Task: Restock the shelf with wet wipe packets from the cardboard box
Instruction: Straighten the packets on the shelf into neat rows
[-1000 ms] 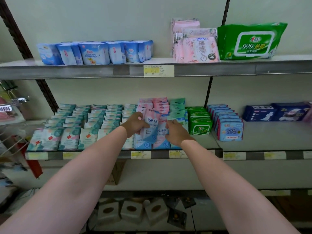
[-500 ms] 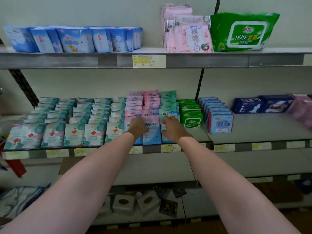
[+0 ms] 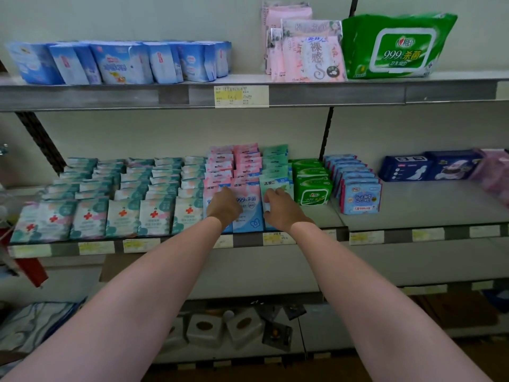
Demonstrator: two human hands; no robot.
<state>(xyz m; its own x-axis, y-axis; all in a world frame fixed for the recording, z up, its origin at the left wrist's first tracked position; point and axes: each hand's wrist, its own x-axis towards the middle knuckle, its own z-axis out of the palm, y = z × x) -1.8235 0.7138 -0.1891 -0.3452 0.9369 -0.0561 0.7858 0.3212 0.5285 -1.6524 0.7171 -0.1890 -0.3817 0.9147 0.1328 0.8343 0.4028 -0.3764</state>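
Far left on the middle shelf (image 3: 176,245): rows of teal-and-white packets with red crosses (image 3: 122,217), standing upright and reaching from the near edge to the back wall.

Just right of those, a blue wet wipe packet (image 3: 249,213) at the front of its row, upright, printed "999", with pink packets (image 3: 234,164) lined up behind it. Left hand (image 3: 224,206) pressed against the front of the neighbouring blue packet on the left, fingers bent at its upper edge; hard to tell whether gripping or only touching, since the back of the hand hides the fingertips.

Next right, a pale green wet wipe packet (image 3: 275,184) at the front of its own row, beside the blue one. Right hand (image 3: 281,210) laid on its face, fingers curled at the left edge and front, covering the lower half; a true grip cannot be confirmed.

Further right: stacked green packs (image 3: 311,186), then a row of blue-and-pink packs (image 3: 358,188), then dark blue packs (image 3: 429,165) well apart near the back.

On the upper shelf (image 3: 330,92): blue packs (image 3: 121,62) at left, pink packs (image 3: 308,51) and a large green wipes pack (image 3: 399,46) at right.
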